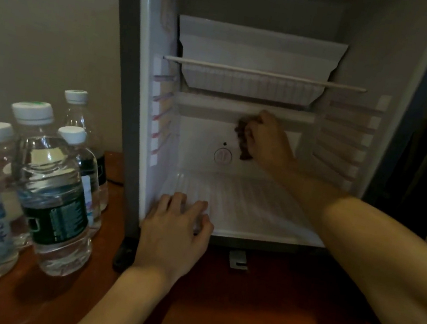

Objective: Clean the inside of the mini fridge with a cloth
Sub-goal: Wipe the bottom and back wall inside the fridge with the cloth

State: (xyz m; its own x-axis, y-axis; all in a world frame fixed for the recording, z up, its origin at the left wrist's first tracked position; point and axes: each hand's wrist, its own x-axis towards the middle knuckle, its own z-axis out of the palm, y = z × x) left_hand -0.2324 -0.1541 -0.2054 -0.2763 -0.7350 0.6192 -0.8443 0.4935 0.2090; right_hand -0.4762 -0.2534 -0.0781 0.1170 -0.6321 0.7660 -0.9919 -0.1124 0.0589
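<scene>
Dim room, wooden surface [253, 318] carried water bottles [51, 194] beside open mini fridge [135, 123], right hand [267, 142] clutched cloth [243, 138] against back wall, left hand [174, 236] lay flat on fridge floor.

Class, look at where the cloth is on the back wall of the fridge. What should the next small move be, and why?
Probably slide the cloth sideways along the back wall. The right hand presses it there just under the ledge, beside the dial, while the left hand rests on the fridge floor.

Hotel-like room: mini fridge [255, 112], water bottles [50, 183] on wooden surface [240, 316].
</scene>
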